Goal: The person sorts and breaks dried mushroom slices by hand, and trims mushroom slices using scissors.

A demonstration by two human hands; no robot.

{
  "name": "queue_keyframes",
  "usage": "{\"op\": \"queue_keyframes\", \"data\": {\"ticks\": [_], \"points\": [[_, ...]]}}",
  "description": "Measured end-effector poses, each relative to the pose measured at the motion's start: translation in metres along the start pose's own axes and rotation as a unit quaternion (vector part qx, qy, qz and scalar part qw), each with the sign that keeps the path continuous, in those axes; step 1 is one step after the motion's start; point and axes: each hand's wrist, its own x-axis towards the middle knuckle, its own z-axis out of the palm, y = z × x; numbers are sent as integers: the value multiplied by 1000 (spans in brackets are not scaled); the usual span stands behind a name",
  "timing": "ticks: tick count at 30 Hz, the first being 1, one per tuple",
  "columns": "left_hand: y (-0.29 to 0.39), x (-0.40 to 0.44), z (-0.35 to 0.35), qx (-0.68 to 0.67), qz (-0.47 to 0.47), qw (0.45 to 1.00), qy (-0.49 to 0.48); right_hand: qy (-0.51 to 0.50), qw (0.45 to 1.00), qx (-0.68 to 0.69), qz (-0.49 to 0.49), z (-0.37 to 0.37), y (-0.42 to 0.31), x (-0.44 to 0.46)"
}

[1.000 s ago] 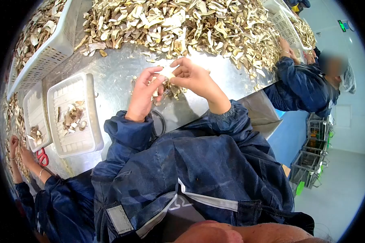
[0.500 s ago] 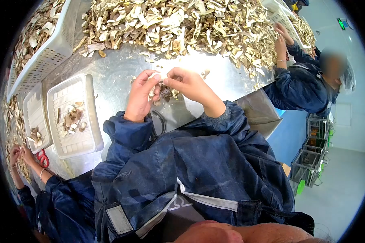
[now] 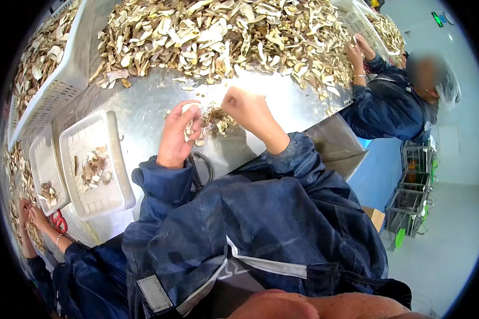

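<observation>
My left hand is closed around pale dried mushroom slices, which show between the thumb and curled fingers. My right hand is to the right, fingers pinched together; whatever is in them is lost in the glare. Between the two hands a small heap of mushroom bits lies on the metal table. Beyond them spreads a large pile of dried mushroom slices. A black loop-shaped handle rests beside my left sleeve.
A white tray with mushroom scraps stands at left, beside a second tray. Red handles lie near a co-worker's hands. A slotted crate holds more slices. Another co-worker's hands work at the pile's right end.
My hands have moved apart: the right has drawn away from the left and lifted clear of the slices. The left has shifted slightly left and down, still holding them. The view has tilted a little.
</observation>
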Motion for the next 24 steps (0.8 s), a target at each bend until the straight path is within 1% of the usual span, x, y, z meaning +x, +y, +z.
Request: {"op": "queue_keyframes", "data": {"ticks": [3,4,7,9,11,12,15,18,21,24], "points": [[2,-4,10,81,14,996,20,130,984,-16,-122,23,13,0],[0,-4,13,115,26,993,25,101,987,10,-126,31,12,-1],[-3,-6,17,212,59,975,38,87,979,-23,-184,34,12,-10],[-2,-7,15,268,72,959,47,101,983,-103,-113,27,28,-8],[-5,-6,15,268,91,958,52,127,973,-188,-38,11,44,-2],[-6,-6,16,269,99,957,54,170,967,-186,-31,4,48,3],[-5,-5,21,269,129,954,27,229,965,-109,-70,3,72,33],[-3,-4,16,278,138,950,27,207,965,-161,-27,11,72,60],[-2,-5,15,248,145,958,19,174,970,-169,12,20,80,69],[2,-7,21,184,71,980,10,145,982,-120,20,19,77,52]]}}
